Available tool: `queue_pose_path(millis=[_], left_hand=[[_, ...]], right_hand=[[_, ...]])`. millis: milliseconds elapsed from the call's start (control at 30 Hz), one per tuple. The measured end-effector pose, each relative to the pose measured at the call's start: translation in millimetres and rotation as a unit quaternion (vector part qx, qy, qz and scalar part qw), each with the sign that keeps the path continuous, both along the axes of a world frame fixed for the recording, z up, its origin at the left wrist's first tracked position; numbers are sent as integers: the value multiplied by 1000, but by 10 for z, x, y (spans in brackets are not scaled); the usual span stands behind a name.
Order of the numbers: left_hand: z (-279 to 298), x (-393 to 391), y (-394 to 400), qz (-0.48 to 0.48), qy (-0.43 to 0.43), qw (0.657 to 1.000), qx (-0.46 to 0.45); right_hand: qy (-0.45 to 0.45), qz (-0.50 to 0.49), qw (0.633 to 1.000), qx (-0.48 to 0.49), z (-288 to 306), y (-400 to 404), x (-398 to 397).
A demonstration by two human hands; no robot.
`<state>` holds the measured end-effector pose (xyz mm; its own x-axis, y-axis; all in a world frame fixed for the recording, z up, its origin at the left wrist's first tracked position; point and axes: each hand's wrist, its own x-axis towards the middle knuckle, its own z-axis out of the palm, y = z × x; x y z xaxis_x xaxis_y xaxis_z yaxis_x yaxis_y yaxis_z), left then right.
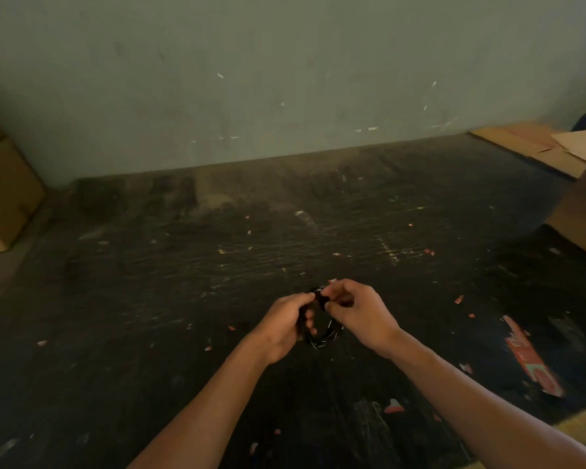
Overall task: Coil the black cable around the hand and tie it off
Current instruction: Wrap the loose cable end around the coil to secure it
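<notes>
Dim, soft, blurred; edges bowed.

A worn black table (pixel 190 265), scratched and dusty, is littered with small red and white scraps. A torn red sticker (pixel 530 358) clings to the surface near its right edge. A grey-green wall (pixel 285 62), flecked with pale marks, rises behind. A cardboard box (pixel 4 194) stands at the left; flattened cardboard (pixel 538 143) lies at the far right corner.
</notes>
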<state>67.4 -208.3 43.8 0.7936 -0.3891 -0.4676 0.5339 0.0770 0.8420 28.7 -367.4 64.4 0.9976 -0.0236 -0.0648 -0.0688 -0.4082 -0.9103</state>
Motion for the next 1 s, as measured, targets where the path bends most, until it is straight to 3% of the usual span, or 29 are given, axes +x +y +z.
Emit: queue_pose_path(millis=[333, 533, 767, 900, 1000], left_hand=[[64, -32, 68, 28, -13, 999, -27], [30, -33, 24, 39, -30, 999, 18], [-2, -44, -14, 84, -77, 989, 97], [-22, -15, 51, 132, -66, 986, 74], [21, -40, 87, 98, -63, 992, 55]], right_hand=[[-21, 36, 999, 5, -9, 141, 31], [-56, 21, 997, -58, -61, 143, 26], [-135, 33, 988, -66, -118, 159, -101], [-179, 31, 979, -97, -132, 123, -117], [-189, 32, 973, -130, -128, 103, -86]])
